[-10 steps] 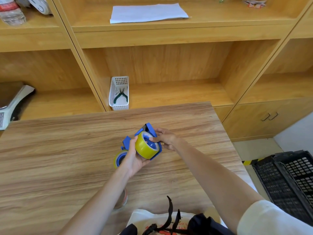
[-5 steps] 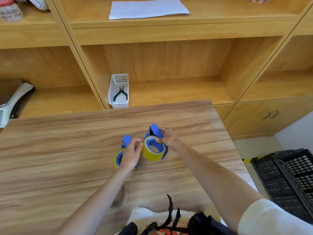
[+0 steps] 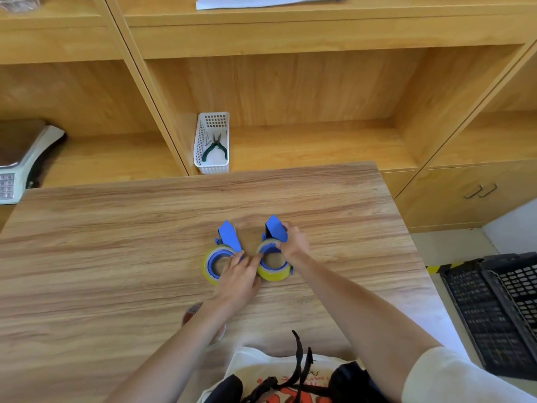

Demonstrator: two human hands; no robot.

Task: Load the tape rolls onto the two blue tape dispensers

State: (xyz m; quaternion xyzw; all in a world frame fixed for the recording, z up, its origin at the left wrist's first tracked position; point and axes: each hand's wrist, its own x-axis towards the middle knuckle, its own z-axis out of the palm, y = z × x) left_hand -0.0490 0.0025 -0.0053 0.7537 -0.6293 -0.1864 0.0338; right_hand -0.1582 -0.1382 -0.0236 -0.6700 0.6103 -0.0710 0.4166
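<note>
Left to right on the desk [image 3: 116, 257]: the left dispenser [image 3: 228, 234], its yellow roll [image 3: 209, 264] lying flat, handle pointing away from the person; the left hand [image 3: 239, 279], fingers [image 3: 247, 261] spread loosely, gripping nothing, tips resting between the two rolls; the right dispenser [image 3: 275, 228] with its roll [image 3: 273, 270], just beside the first; the right hand [image 3: 293, 242], fingers curled around that dispenser's handle. Both appear loaded. Open desk lies all around, edges well apart.
</note>
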